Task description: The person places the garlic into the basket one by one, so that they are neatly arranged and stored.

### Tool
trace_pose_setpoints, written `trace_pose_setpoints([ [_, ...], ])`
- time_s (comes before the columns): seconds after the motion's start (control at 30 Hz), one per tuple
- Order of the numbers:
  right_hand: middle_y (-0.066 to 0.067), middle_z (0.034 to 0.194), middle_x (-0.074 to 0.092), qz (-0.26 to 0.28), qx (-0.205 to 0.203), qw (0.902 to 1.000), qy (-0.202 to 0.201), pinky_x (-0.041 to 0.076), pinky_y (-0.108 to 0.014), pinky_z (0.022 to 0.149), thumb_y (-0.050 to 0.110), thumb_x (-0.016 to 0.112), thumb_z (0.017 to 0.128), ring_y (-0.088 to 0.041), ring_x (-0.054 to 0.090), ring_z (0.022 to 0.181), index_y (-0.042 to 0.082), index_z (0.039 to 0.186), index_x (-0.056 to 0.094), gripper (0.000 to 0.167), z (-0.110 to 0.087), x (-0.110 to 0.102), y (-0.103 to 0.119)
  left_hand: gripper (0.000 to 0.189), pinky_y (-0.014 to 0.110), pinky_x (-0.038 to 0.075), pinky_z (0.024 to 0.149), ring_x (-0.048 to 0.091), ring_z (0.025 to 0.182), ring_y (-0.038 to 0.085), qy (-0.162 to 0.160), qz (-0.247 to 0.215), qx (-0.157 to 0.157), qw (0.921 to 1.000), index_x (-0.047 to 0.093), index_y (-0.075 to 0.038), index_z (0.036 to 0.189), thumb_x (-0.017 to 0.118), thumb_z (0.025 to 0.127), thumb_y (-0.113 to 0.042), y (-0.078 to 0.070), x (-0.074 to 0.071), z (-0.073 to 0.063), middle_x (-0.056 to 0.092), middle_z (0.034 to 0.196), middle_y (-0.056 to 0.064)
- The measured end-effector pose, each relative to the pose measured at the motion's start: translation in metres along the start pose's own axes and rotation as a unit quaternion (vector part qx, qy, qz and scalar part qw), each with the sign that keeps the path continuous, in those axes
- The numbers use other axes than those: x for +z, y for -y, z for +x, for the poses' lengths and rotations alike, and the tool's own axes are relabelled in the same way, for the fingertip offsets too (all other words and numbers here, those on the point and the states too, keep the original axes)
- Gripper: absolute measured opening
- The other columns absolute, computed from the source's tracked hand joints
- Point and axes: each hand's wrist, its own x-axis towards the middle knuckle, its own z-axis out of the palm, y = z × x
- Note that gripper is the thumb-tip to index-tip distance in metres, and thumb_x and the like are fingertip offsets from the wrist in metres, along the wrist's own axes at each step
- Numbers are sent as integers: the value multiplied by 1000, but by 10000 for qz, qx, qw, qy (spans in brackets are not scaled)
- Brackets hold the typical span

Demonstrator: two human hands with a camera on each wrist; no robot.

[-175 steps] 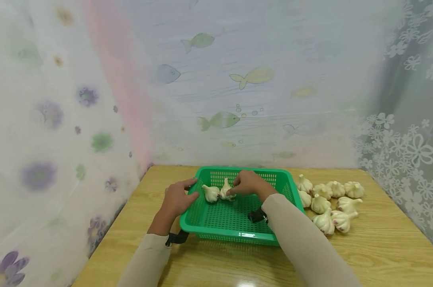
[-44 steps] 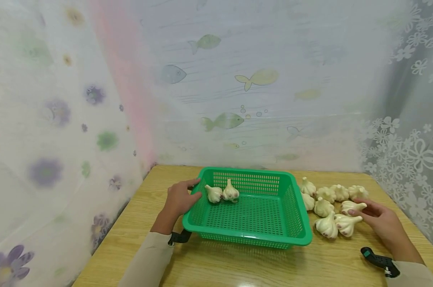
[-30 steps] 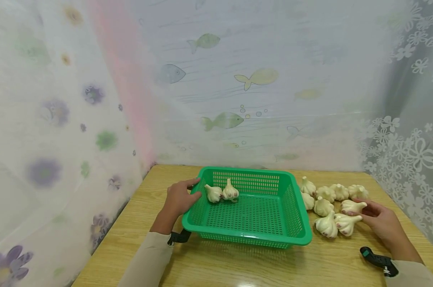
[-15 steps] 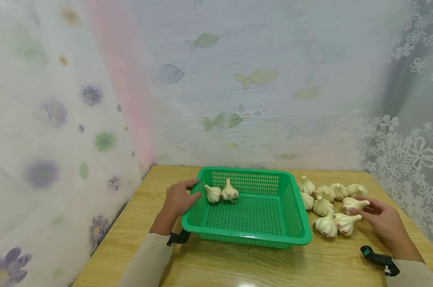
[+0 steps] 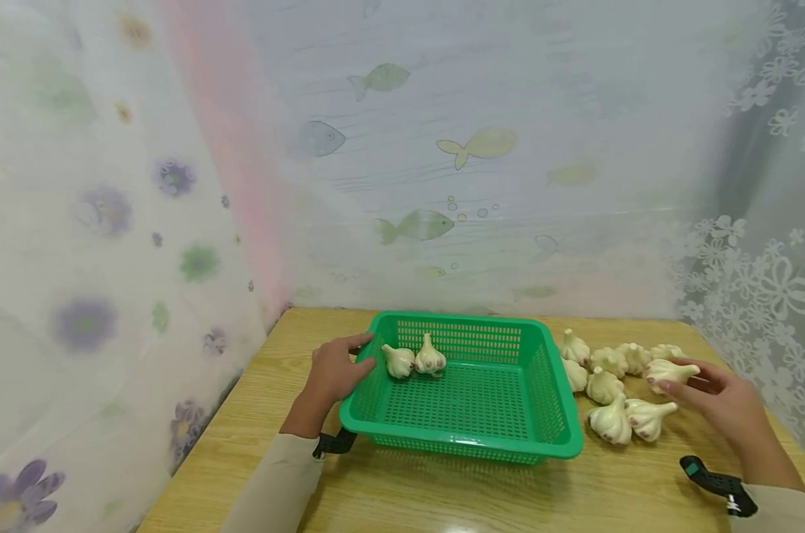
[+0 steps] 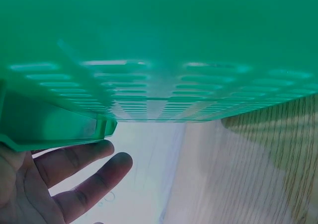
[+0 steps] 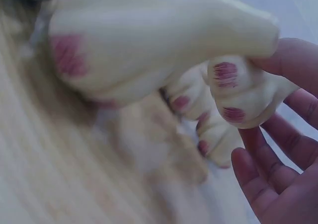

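Observation:
My right hand (image 5: 738,407) pinches a garlic bulb (image 5: 665,371) by its stem side, at the right end of the garlic group. In the right wrist view, fingers hold the purple-tipped garlic bulb (image 7: 243,92), while a nearer garlic bulb (image 7: 134,40) fills the top. A green plastic basket (image 5: 458,446) stands mid-table. My left hand (image 5: 335,374) touches its left rim; in the left wrist view the fingers (image 6: 97,186) stretch out straight beside the basket wall (image 6: 159,30). Two garlic bulbs (image 5: 430,357) sit in the basket's left back part.
Several garlic bulbs (image 5: 605,386) lie close together on the wooden table (image 5: 442,496), right of the basket. Two of them (image 5: 647,420) are nearest the front. Patterned sheets (image 5: 402,148) hang behind and at the left, with a flowered curtain (image 5: 769,281) at the right.
Earlier my right hand was in the basket by the two bulbs. It moved right to the group, took a garlic bulb, and has now shifted it slightly up and right. My left hand stays.

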Motion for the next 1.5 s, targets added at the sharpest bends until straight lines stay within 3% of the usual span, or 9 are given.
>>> trace_pose_setpoints([
  [0.1, 44, 106, 45, -140, -111, 9996, -240, 50, -16, 64, 47, 75, 93, 27, 48, 88, 15, 151, 55, 69, 0, -1, 7, 49, 70, 26, 113, 69, 105, 30, 2, -16, -12, 10000, 64, -23, 145, 68, 97, -29, 0, 1, 1, 73, 129, 8],
  [0.4, -11, 149, 52, -464, -135, 9985, -247, 50, -59, 82, 54, 72, 93, 25, 36, 93, 19, 155, 51, 74, 2, -3, 28, 50, 71, 28, 111, 69, 100, 29, -14, 64, -31, 10000, 63, -24, 145, 67, 96, -31, 0, 2, 0, 73, 129, 8],
  [0.57, -32, 159, 39, -691, -352, 9970, -80, 55, -52, 78, 52, 71, 94, 26, 36, 95, 21, 152, 54, 68, 7, -7, 39, 50, 71, 28, 111, 69, 100, 28, -30, 68, -25, 10000, 63, -24, 145, 67, 96, -31, 2, 3, -1, 74, 128, 7],
  [0.8, -15, 147, 52, -704, -887, 9935, -125, 57, -32, 71, 47, 74, 94, 26, 42, 97, 19, 147, 58, 62, 12, -5, 64, 50, 71, 29, 109, 69, 99, 28, -7, 68, -10, 10000, 64, -22, 145, 68, 96, -29, 0, 1, -2, 74, 128, 8],
  [1.03, -26, 149, 50, -627, -1220, 9905, -22, 55, -22, 68, 43, 76, 94, 24, 44, 97, 14, 146, 59, 62, 21, 4, 90, 49, 71, 28, 110, 69, 100, 30, 3, 22, -31, 10000, 64, -22, 145, 68, 96, -28, -2, -2, -2, 73, 128, 9],
  [1.1, -26, 150, 49, -639, -1282, 9897, 61, 54, -22, 70, 43, 76, 94, 14, 51, 103, 13, 145, 59, 62, 23, 7, 98, 49, 72, 27, 111, 69, 103, 31, 2, 14, -28, 10000, 63, -22, 145, 68, 97, -29, -2, -1, -1, 73, 129, 9],
  [1.3, -26, 151, 51, -642, -1547, 9855, 264, 60, -36, 81, 42, 75, 94, -39, 63, 118, 13, 144, 61, 59, 30, 19, 122, 49, 72, 29, 109, 69, 103, 30, -10, 75, 9, 10000, 64, -22, 145, 68, 97, -27, 0, 1, -1, 73, 128, 9],
  [1.43, -23, 149, 54, -577, -1773, 9816, 414, 60, -47, 87, 40, 77, 94, -38, 65, 117, 15, 143, 63, 57, 35, 28, 137, 49, 71, 29, 109, 68, 94, 27, -49, 74, 11, 10000, 64, -22, 145, 68, 96, -28, -1, 1, -1, 74, 126, 8],
  [1.5, -23, 149, 53, -508, -1842, 9801, 538, 56, -59, 91, 39, 77, 94, -46, 62, 121, 15, 143, 62, 57, 37, 33, 144, 49, 70, 29, 109, 67, 90, 25, -71, 82, 14, 9999, 64, -22, 145, 68, 96, -29, -2, 1, -2, 74, 125, 8],
])
